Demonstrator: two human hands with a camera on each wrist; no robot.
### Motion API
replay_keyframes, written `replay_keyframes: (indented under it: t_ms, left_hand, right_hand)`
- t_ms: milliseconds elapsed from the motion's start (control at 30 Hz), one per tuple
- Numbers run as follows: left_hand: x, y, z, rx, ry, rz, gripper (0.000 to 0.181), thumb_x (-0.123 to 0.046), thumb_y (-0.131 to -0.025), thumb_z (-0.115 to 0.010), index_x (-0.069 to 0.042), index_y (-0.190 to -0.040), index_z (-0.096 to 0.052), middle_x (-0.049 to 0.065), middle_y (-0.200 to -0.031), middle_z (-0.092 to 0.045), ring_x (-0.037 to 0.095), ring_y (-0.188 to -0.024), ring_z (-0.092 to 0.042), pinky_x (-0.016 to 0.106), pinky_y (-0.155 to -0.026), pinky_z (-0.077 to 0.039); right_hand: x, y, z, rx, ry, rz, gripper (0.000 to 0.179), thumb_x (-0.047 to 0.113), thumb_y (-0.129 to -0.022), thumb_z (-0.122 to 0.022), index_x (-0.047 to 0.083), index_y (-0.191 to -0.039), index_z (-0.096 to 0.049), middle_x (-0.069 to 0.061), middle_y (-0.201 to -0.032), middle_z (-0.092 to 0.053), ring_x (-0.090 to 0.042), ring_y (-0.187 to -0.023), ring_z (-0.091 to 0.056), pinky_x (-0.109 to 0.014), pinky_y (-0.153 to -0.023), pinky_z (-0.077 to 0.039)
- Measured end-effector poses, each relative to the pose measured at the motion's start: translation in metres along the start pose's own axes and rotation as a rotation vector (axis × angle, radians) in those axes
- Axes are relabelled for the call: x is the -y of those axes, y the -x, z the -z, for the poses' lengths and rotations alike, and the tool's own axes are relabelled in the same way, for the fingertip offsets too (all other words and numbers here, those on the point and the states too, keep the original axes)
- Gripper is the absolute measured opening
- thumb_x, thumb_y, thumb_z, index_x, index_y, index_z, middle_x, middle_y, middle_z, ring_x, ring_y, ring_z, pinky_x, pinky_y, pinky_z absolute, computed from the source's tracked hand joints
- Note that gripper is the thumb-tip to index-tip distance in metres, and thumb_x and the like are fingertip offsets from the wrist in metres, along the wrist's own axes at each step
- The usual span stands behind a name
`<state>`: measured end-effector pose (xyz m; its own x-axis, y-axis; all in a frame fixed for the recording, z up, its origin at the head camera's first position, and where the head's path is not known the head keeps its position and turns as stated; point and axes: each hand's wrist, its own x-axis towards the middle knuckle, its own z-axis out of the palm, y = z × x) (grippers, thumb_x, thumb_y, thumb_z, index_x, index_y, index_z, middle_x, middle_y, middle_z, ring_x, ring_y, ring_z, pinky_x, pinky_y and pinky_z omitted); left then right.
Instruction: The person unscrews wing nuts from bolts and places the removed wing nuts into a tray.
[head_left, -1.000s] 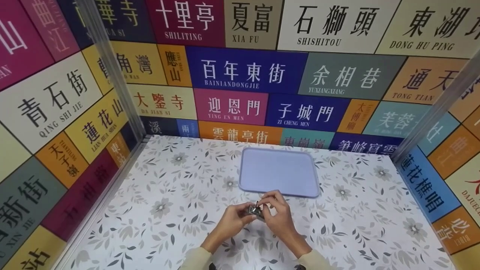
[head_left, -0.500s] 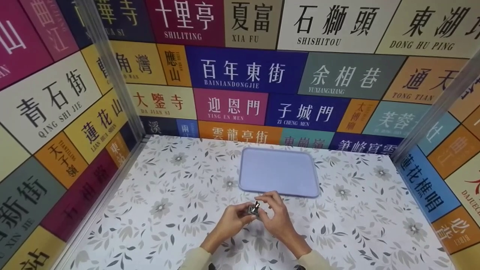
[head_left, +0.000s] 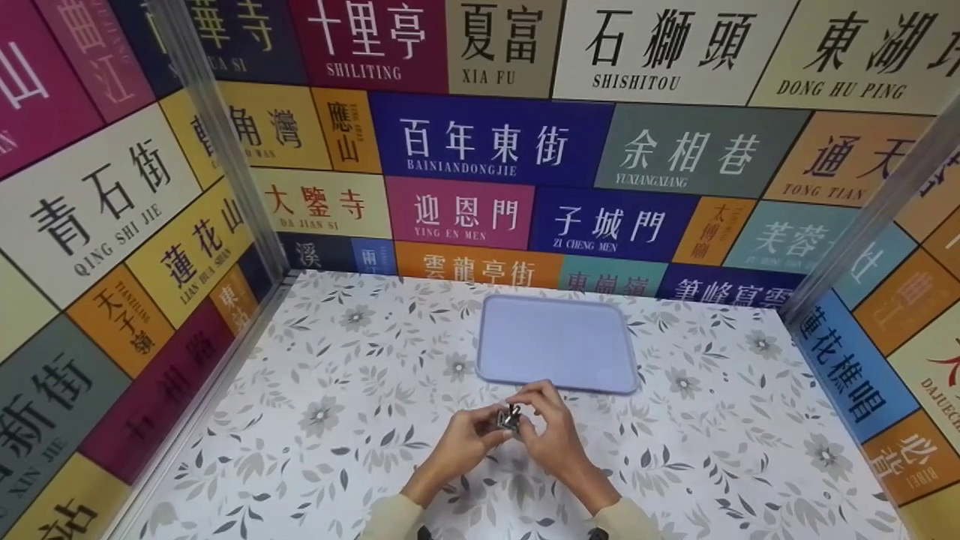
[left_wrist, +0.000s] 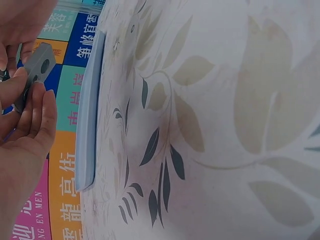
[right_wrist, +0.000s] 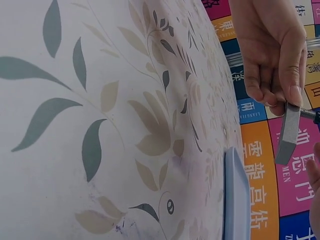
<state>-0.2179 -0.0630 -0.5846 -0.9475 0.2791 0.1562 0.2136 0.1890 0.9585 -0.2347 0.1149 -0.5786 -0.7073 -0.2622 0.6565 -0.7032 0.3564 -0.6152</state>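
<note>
Hands (head_left: 556, 439) half-curled, left (head_left: 461, 444) pinching metal block (right_wrist: 290, 131)

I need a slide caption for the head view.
Left hand grips a small metallic part, right hand beside it, near a lavender tray.

White leaf-patterned tabletop (head_left: 360, 457) leaves room beside the left hand (head_left: 463, 444) and right hand (head_left: 553, 433); a shallow lilac rectangular tray (head_left: 556, 343) blocks ahead.

The tray (head_left: 555, 345) is seen from above, forward-down, by the head camera; closer, edge-on, by both wrist cameras.
</note>
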Motion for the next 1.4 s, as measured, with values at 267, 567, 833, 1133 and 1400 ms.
replay_keyframes:
  t_ms: [267,567,833,1133,1400]
  left_hand:
    - [0.001,0.000,0.000,0.002,-0.004,-0.022,0.031,-0.007,-0.090,-0.073,-0.003,-0.121,-0.070,0.013,-0.099,-0.076,0.006,-0.082,-0.065,0.017,-0.068,-0.052]
    - [0.000,0.001,0.000,0.005,-0.002,-0.013,0.032,-0.005,-0.091,-0.070,-0.003,-0.123,-0.069,0.015,-0.096,-0.074,0.006,-0.073,-0.060,0.016,-0.061,-0.048]
    - [0.002,0.002,0.002,0.021,0.022,-0.007,0.030,-0.009,-0.092,-0.071,-0.006,-0.122,-0.069,0.013,-0.094,-0.073,0.003,-0.074,-0.061,0.016,-0.063,-0.048]
    - [0.002,0.001,0.001,-0.013,0.033,0.024,0.028,-0.005,-0.091,-0.071,-0.006,-0.119,-0.070,0.015,-0.092,-0.073,0.004,-0.069,-0.058,0.015,-0.059,-0.046]
    - [0.006,0.002,0.000,-0.018,0.005,0.018,0.030,-0.005,-0.089,-0.072,-0.005,-0.119,-0.070,0.013,-0.096,-0.074,0.006,-0.076,-0.061,0.015,-0.063,-0.048]
  right_hand:
    - [0.013,-0.006,-0.001,-0.047,0.002,0.078,0.042,-0.029,-0.068,-0.061,0.001,-0.095,-0.071,-0.019,-0.101,-0.061,-0.029,-0.085,-0.057,-0.028,-0.067,-0.044]
    - [0.010,-0.007,0.000,-0.057,0.010,0.115,0.041,-0.027,-0.071,-0.061,0.007,-0.091,-0.072,-0.010,-0.102,-0.060,-0.021,-0.087,-0.057,-0.023,-0.068,-0.044]
    - [-0.004,-0.002,-0.002,-0.072,-0.006,0.140,0.031,-0.018,-0.077,-0.070,0.013,-0.083,-0.069,-0.011,-0.103,-0.062,-0.019,-0.088,-0.059,-0.031,-0.068,-0.047]
    - [-0.009,0.001,-0.003,-0.101,0.007,0.141,0.032,-0.020,-0.071,-0.073,0.012,-0.073,-0.066,-0.013,-0.101,-0.062,-0.024,-0.088,-0.060,-0.025,-0.071,-0.047]
    - [-0.008,0.001,0.000,-0.131,0.004,0.105,0.033,-0.020,-0.068,-0.072,0.012,-0.073,-0.067,-0.011,-0.097,-0.063,-0.025,-0.086,-0.062,-0.027,-0.067,-0.048]
